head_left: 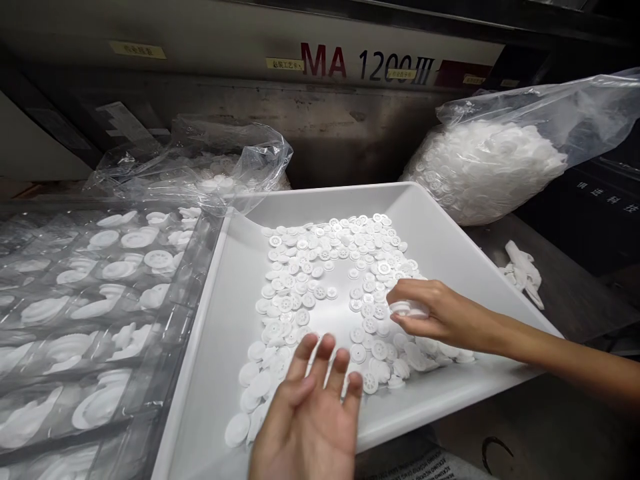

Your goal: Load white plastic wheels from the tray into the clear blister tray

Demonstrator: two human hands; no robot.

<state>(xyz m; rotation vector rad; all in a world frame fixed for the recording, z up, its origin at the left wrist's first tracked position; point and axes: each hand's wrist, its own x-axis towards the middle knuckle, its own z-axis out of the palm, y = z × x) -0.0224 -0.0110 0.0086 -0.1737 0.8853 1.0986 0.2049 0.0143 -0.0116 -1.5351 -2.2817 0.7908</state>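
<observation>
A white rectangular tray [220,333] holds a loose layer of small white perforated plastic discs [320,267], spread around a bare patch at its middle. My right hand [440,313] comes in from the right and pinches a short stack of the discs [407,309] between thumb and fingers, just above the layer. My left hand [305,413] hangs open over the tray's near part, fingers apart, its fingertips over the discs. The hand hides the tray's near edge.
A clear bag of white discs [485,173] lies to the right of the tray, and a crumpled clear bag [200,167] lies behind it. Clear plastic trays with moulded white pieces [95,313] sit to the left. A machine panel marked MA 1200III [365,67] stands behind.
</observation>
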